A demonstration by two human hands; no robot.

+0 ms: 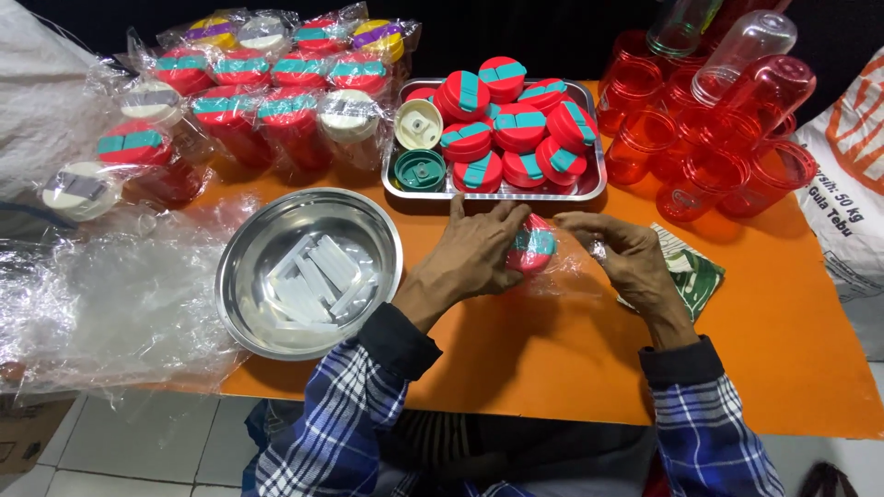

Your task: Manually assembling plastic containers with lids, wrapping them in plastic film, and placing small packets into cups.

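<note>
My left hand (479,250) grips a red bottle with a red lid and teal flap (532,245), lying on the orange table (516,350). The bottle sits inside a clear plastic wrapper (575,262). My right hand (619,256) pinches the wrapper's edge just right of the lid. Both hands rest right in front of a steel tray (589,189) piled with several red-and-teal lids.
A round steel bowl (249,304) holding clear straws sits to the left. Wrapped finished bottles (267,101) fill the back left. Stacked red and clear bottles (709,138) stand back right. Loose plastic bags (101,304) lie far left; a green packet (697,276) sits by my right wrist.
</note>
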